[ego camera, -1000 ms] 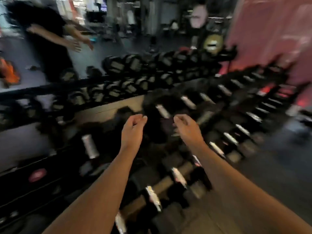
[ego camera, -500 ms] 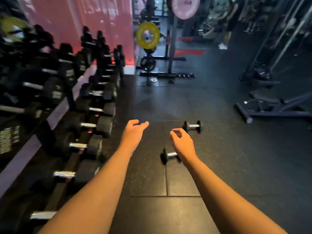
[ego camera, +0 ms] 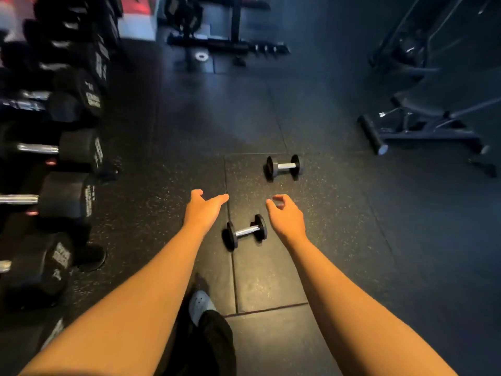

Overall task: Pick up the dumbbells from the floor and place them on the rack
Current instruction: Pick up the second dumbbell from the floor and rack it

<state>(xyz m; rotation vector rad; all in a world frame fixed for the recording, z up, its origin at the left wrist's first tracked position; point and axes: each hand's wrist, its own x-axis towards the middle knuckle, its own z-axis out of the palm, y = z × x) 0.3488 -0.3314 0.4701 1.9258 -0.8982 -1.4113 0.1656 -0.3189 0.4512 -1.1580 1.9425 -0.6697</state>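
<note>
Two small black dumbbells with chrome handles lie on the dark rubber floor. The near dumbbell [ego camera: 246, 231] rests between my two hands, just below them. The far dumbbell [ego camera: 283, 166] lies farther ahead and to the right. My left hand [ego camera: 204, 210] is stretched forward, fingers apart and empty, left of the near dumbbell. My right hand [ego camera: 286, 214] hovers at that dumbbell's right end with fingers loosely curled, holding nothing. The rack [ego camera: 54, 147], loaded with several large black dumbbells, runs along the left edge.
A weight bench [ego camera: 423, 123] stands at the right. A plate stand and barbell frame [ego camera: 217, 42] stand at the far end of the floor. My foot in a light shoe [ego camera: 199, 306] is on the floor below my arms.
My view has swung from the rack to the floor and tilted down. The two dumbbells now appear closer, and both hands have spread to either side of the near one.
</note>
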